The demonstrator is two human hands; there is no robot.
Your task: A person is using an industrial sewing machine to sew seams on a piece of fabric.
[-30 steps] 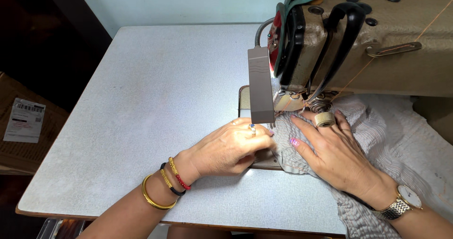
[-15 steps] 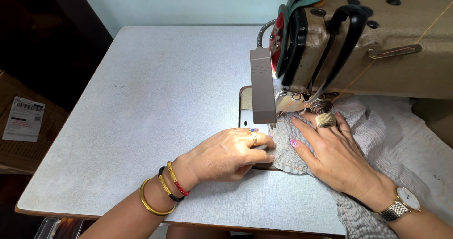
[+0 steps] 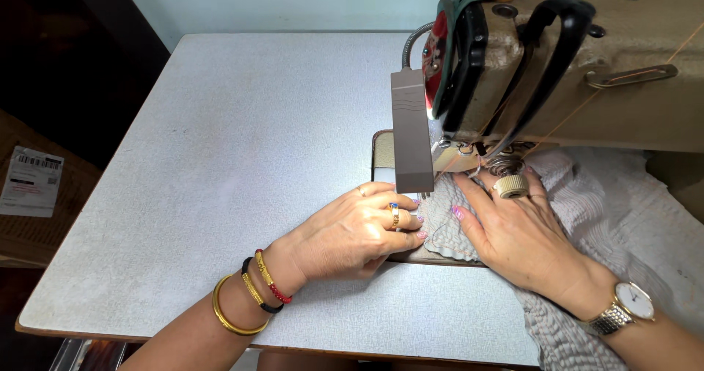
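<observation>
Together we press both hands flat on one piece of pale grey crinkled fabric (image 3: 587, 217) under the head of one tan sewing machine (image 3: 587, 63). Our left hand (image 3: 356, 232) lies palm down with fingers loosely spread, gripping nothing; its fingertips touch the near edge of the fabric, just to its right. Our right hand (image 3: 524, 235) also lies flat and open on the fabric, fingers pointing up toward the needle area, holding nothing. Between our two hands a small flap of the fabric rests on the machine's base plate. Just above our left hand's fingers hangs one flat grey lamp (image 3: 411, 133) on a bendy neck.

We count two rings on the left hand and one broad gold ring (image 3: 510, 186) on the right. Behind the left hand, the wrist carries four bangles (image 3: 253, 294): two gold, one red, one black. Behind the right hand sits one wristwatch (image 3: 627, 305). Well to the left of the left hand, past the desk (image 3: 242, 144), one cardboard box (image 3: 33, 195) bears one white label; we cannot tell its contents.
</observation>
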